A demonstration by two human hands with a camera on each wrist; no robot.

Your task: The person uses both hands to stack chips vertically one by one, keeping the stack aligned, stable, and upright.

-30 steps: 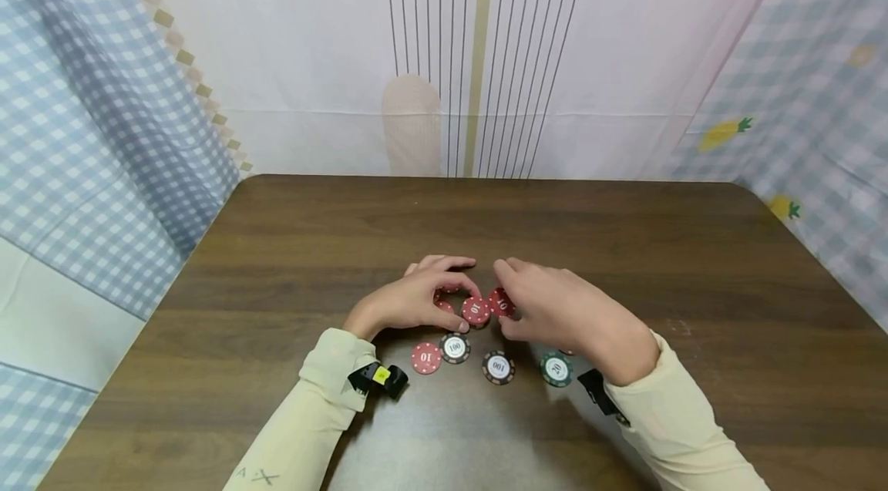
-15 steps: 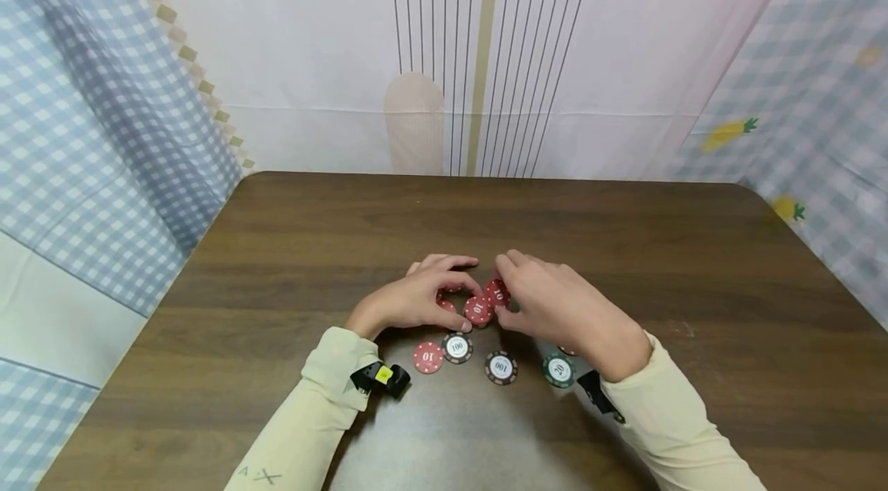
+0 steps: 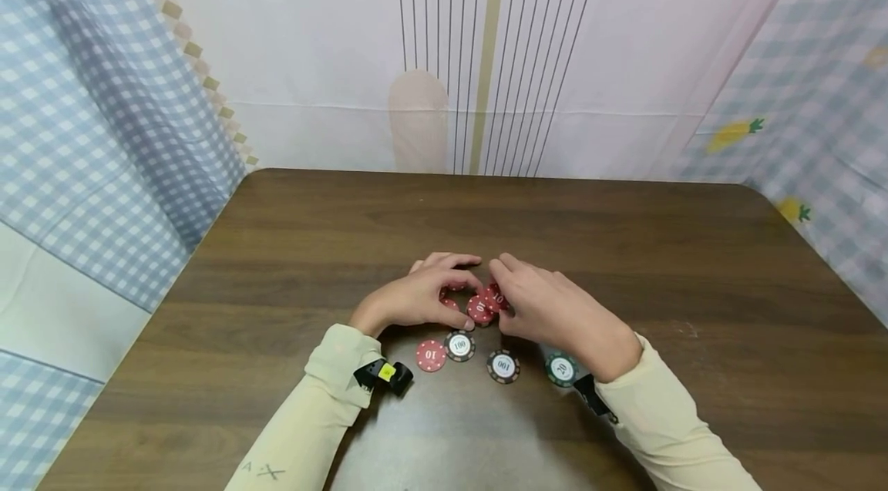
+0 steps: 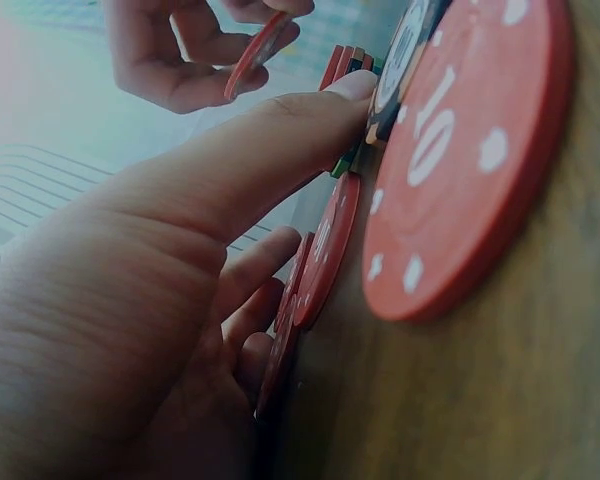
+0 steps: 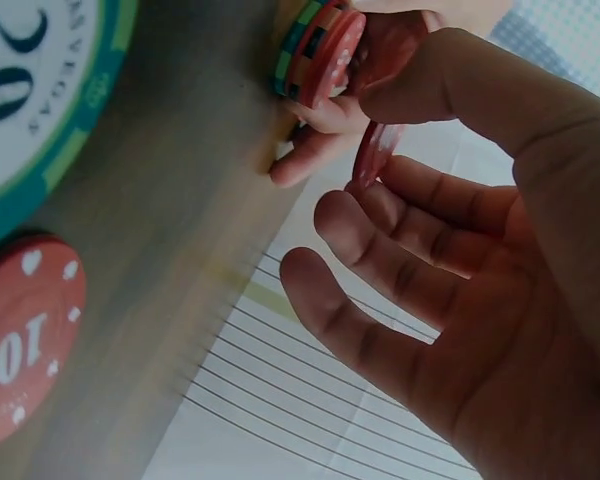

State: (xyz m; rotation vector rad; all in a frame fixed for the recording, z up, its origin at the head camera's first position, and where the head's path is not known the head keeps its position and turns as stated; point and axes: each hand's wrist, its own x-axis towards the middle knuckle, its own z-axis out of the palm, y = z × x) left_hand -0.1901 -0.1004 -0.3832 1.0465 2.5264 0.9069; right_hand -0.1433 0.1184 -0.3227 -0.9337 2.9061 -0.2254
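Observation:
In the head view my left hand (image 3: 423,297) curves its thumb and index finger round a short stack of poker chips (image 3: 479,310), a red 10 on top. Green and black edges show lower in that stack (image 5: 305,50) in the right wrist view. My right hand (image 3: 555,310) pinches a red poker chip (image 3: 496,297) between thumb and fingers. That chip (image 4: 250,65) is tilted, held off the table, and overlaps the stack's edge in the head view. More red chips (image 4: 323,255) lie under my left hand, partly hidden by it.
Nearer me on the wooden table (image 3: 347,221) lie a red 10 chip (image 3: 431,356), a black 100 chip (image 3: 460,345), another black 100 chip (image 3: 503,366) and a green 20 chip (image 3: 560,369). A red chip (image 5: 25,340) lies beside the green one. Patterned cloth (image 3: 312,52) hangs behind.
My right hand has brought its red chip leftward, closer to the stack. The left hand has kept its place round the stack; the head view has shifted slightly.

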